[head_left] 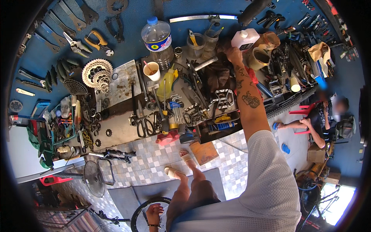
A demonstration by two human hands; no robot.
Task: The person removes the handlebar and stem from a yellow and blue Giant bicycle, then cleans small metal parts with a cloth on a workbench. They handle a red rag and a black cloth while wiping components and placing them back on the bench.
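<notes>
- Cluttered workbench (123, 123) fronts blue tool wall (133, 25); tiled floor (145, 161) lies below.
- Right hand (233, 55) is beside pale bottle (247, 38), bench's rear; cannot tell its fingers' state.
- Left hand (154, 211) hangs near wheel (136, 214), fingers loosely parted.

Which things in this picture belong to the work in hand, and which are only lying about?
Likely in use:
pale jug, beside the right hand (contact unclear)

Apparently lying about:
scissors
white cup
clear bottle
bicycle sprockets
</notes>
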